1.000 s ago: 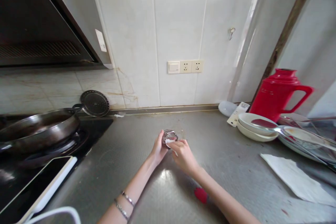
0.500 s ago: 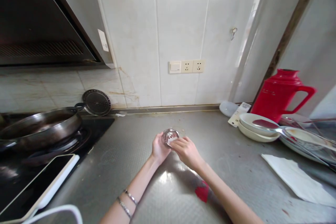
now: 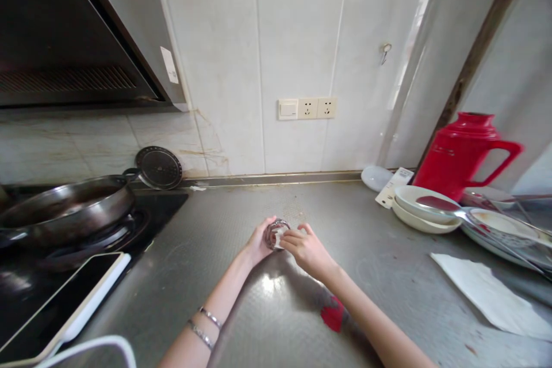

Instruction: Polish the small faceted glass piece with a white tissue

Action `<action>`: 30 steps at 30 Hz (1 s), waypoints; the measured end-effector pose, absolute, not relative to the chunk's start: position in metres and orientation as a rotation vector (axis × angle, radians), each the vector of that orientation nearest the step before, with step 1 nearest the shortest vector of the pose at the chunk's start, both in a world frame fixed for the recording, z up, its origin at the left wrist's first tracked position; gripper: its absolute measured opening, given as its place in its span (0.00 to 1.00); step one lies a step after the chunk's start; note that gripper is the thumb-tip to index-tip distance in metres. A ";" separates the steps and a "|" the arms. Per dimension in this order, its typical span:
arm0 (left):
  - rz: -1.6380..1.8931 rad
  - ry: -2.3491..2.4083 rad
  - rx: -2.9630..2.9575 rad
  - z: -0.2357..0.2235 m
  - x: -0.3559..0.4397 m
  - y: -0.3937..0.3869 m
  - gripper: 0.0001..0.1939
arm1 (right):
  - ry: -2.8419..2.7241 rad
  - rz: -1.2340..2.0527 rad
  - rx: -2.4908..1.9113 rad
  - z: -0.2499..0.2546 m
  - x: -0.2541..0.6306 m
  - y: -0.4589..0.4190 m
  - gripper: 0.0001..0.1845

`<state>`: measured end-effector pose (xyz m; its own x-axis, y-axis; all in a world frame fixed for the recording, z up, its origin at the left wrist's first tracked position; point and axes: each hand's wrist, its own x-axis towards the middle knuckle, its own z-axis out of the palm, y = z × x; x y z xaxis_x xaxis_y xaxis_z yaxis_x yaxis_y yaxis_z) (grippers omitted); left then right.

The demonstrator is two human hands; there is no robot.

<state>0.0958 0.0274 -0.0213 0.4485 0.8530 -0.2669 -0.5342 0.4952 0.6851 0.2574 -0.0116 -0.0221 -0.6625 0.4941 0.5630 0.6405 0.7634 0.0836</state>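
Observation:
My left hand (image 3: pixel 259 241) is wrapped round a small clear glass (image 3: pixel 274 232) held over the middle of the steel counter (image 3: pixel 207 253). My right hand (image 3: pixel 306 248) is closed on a bit of white tissue (image 3: pixel 279 236) pressed into the mouth of the glass. Two silver bracelets sit on my left wrist (image 3: pixel 207 325). A red smear (image 3: pixel 333 315) lies on the counter below my right forearm.
A dark pan (image 3: pixel 64 207) sits on the hob at the left, with a round lid (image 3: pixel 158 168) against the wall. A tablet (image 3: pixel 56 305) lies at the front left. At the right stand a red jug (image 3: pixel 463 152), stacked plates (image 3: pixel 425 210) and a paper sheet (image 3: pixel 487 293).
Both hands have kept hold of the glass and the tissue. The glass has tipped and sunk slightly lower, with my fingers shifting round it.

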 end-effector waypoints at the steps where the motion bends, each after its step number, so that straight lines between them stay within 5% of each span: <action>1: 0.947 0.648 0.555 -0.022 0.098 0.028 0.13 | -2.415 -0.350 -0.874 -0.024 0.255 -0.012 0.11; 8: 1.134 0.604 0.551 -0.030 0.109 0.023 0.17 | -2.194 -0.090 -1.018 -0.038 0.229 -0.022 0.15; 15: 1.196 0.448 0.553 -0.025 0.115 0.012 0.20 | -2.085 -0.341 -0.957 -0.035 0.229 -0.023 0.06; 30: 0.801 0.695 0.527 -0.034 0.084 0.036 0.21 | -2.515 -0.497 -0.772 -0.022 0.261 -0.004 0.10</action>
<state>0.0839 0.0365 -0.0335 0.5006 0.7891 -0.3559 -0.4637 0.5916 0.6596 0.2612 -0.0040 -0.0216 -0.7365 0.4297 0.5224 0.5962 0.7772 0.2013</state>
